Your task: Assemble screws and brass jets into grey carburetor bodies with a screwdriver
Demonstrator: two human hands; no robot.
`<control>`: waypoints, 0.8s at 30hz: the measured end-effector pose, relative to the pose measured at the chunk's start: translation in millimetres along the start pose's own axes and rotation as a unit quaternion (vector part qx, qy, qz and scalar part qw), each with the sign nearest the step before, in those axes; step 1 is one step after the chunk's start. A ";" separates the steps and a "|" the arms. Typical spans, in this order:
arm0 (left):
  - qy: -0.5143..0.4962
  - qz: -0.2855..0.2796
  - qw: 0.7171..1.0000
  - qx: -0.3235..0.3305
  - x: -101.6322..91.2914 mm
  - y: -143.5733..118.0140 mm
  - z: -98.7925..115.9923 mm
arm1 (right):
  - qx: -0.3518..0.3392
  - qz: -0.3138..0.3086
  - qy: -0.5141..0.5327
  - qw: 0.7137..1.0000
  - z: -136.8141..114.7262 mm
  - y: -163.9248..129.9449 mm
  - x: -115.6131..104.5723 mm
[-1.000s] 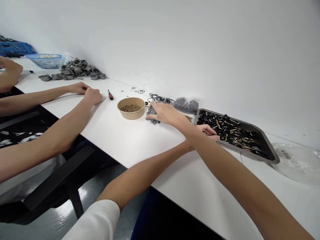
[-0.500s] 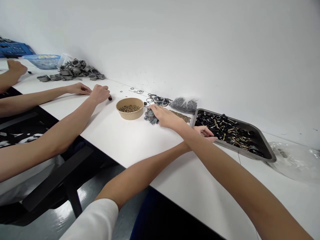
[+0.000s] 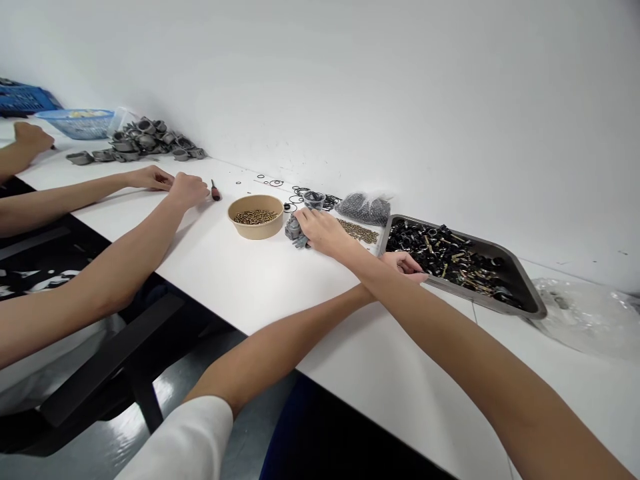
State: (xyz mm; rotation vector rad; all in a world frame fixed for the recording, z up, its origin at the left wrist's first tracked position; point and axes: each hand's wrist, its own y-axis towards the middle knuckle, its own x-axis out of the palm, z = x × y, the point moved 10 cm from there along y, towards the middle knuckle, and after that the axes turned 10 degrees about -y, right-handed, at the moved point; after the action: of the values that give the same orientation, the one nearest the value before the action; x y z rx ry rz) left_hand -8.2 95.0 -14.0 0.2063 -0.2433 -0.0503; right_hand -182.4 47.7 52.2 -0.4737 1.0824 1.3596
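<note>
My arms are crossed, the right one passing over the left. My right hand (image 3: 323, 232) is closed on a grey metal casting (image 3: 296, 230) at the table, and its fingers hide part of it. My left hand (image 3: 404, 264) is at the near left corner of a metal tray (image 3: 520, 270) filled with black and brass-coloured fittings. Its fingers are pinched together; what they hold, if anything, is too small to name. Left of the casting stands a tan bowl (image 3: 257, 230) of small brass pieces. Behind my right hand is a clear cup (image 3: 314, 199) among black rubber rings.
Loose small brass pieces (image 3: 357, 231) and a bag of dark parts (image 3: 365, 208) lie beside the tray. A co-worker's hands (image 3: 187, 190) are at the left, near a screwdriver (image 3: 215, 191). Beyond are piled grey castings (image 3: 145, 140) and a blue basket (image 3: 80, 125). Clear plastic (image 3: 580, 310) lies right.
The co-worker's nearer hand has moved left, off the screwdriver, which now lies free on the table. My hands keep nearly the same places; the view has shifted slightly.
</note>
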 end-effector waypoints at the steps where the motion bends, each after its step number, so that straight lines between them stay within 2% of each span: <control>1: 0.000 0.000 1.000 -0.002 0.3 -0.5 0.1 | 0.003 0.002 -0.002 1.000 0.6 0.2 -0.2; 9: 0.004 0.004 1.000 0.013 2.1 -5.6 5.6 | 0.027 0.030 -0.002 0.999 4.2 -1.4 -5.8; 16: 0.007 0.003 1.000 0.001 6.5 -8.9 8.0 | 0.055 0.051 0.007 0.997 9.8 -7.4 -13.9; 20: -0.061 -0.035 0.997 -0.030 13.5 -12.8 13.0 | 0.081 0.067 0.022 0.994 25.1 -16.2 -35.3; 24: -0.094 -0.071 0.993 -0.005 12.2 -11.0 33.7 | 0.130 0.101 0.090 0.982 60.8 -43.1 -72.9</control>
State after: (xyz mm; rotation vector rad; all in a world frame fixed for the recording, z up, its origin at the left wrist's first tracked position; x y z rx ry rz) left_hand -4.9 76.7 18.5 0.2089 -0.4149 -0.2120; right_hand -111.2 48.4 128.3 -0.3033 1.4678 1.3443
